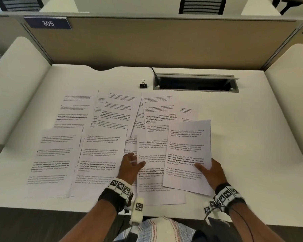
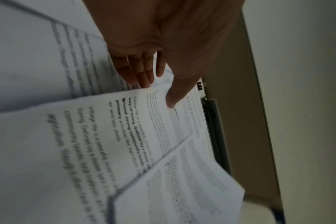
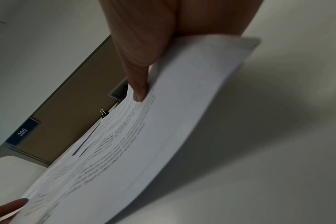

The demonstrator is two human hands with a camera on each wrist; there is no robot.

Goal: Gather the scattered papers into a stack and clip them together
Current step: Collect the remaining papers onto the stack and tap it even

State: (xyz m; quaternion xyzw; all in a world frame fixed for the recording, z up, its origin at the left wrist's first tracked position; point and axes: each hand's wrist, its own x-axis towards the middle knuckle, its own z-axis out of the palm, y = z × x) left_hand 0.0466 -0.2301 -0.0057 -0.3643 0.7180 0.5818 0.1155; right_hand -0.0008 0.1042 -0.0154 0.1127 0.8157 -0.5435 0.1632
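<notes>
The right hand is pinching a raised sheet to start the stack, while the left hand, fingers spread, is reaching over scattered papers on the counter.

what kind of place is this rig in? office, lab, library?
Most likely a shared office or library study carrel. A white desk is walled by a tan partition bearing a numbered seat sign "305", with a built-in cable hatch and mesh-backed chairs beyond.
</notes>
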